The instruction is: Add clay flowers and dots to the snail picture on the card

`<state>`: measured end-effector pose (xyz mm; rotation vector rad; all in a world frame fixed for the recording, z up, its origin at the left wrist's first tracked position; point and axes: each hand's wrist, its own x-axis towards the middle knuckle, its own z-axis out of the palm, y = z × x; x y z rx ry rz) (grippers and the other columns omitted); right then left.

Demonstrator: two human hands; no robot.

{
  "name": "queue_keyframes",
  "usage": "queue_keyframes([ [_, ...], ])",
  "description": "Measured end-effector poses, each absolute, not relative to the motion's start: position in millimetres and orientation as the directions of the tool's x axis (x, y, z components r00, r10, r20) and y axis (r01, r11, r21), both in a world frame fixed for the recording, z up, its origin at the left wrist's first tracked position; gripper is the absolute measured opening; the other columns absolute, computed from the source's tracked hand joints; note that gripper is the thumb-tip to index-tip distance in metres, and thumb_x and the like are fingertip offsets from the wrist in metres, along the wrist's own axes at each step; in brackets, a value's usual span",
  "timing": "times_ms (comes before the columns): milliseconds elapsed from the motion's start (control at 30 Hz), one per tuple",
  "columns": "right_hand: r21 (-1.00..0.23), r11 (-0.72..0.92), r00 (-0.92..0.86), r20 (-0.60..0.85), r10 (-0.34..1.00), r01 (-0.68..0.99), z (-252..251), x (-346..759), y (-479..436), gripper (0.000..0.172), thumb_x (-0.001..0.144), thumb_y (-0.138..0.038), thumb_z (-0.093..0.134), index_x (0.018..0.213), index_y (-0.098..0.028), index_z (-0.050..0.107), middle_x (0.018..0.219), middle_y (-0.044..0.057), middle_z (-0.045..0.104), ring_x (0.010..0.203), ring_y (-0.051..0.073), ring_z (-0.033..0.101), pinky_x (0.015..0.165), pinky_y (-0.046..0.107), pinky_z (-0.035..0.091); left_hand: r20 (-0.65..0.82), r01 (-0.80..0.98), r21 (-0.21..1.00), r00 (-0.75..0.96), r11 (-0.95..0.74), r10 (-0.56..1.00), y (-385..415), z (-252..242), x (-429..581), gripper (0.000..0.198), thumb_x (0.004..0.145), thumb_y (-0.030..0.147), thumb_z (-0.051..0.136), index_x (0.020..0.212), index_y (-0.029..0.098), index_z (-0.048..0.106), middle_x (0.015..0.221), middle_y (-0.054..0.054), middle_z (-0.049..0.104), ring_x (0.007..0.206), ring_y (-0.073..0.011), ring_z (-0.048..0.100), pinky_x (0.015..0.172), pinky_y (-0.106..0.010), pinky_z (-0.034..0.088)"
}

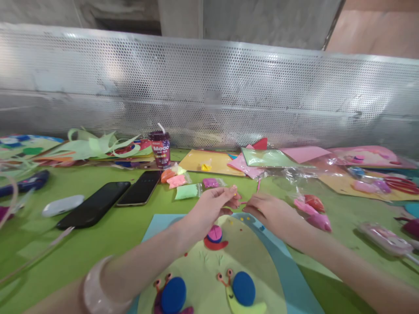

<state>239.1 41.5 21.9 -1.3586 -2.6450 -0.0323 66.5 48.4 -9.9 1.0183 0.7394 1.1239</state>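
While the left hand (pixel 218 203) bunches its fingers at mid-frame, I can't tell whether they close on anything; the right hand (pixel 265 209) curls downward, its hold equally hidden. Between them sits a thin pink strand (pixel 243 203), its long axis running roughly left to right, its visible part nearer the right hand. Lower centre, a snail picture (pixel 203 285) spreads beneath. Left of centre, one clear bag (pixel 198 190) holds pale green filling (pixel 186 192), another (pixel 221 182) purple filling (pixel 210 182) (the lidded cup (pixel 161 150), upper left, hides its contents).
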Motion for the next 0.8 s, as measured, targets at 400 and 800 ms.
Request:
queue_keyframes([
  [400,-0.019,0.612,-0.599,0.184,0.779,0.791,19.6,241.7,42.8,0.022,0.089,-0.014,0.043,0.083,-0.018,0.064,0.083,0.006,0.065,0.076,0.018,0.063,0.067,0.029,0.047,0.02,-0.368,0.923,0.336,0.112,0.941,48.6,-11.1,66.6,0.032,0.067,0.046,0.07,0.07,0.015,0.064,0.069,-0.002,0.062,0.062,-0.0104,0.054,0.059,-0.023,0.038],
  [800,-0.004,0.578,-0.57,0.16,0.806,0.816,20.3,240.9,41.3,0.019,0.09,-0.018,0.045,0.079,-0.017,0.061,0.081,0.005,0.065,0.071,0.017,0.062,0.063,0.028,0.045,0.0,-0.387,0.912,0.335,0.137,0.942,48.7,-9.9,67.1,0.03,0.067,0.044,0.071,0.073,0.015,0.064,0.068,-0.001,0.061,0.062,-0.0097,0.054,0.058,-0.023,0.039],
])
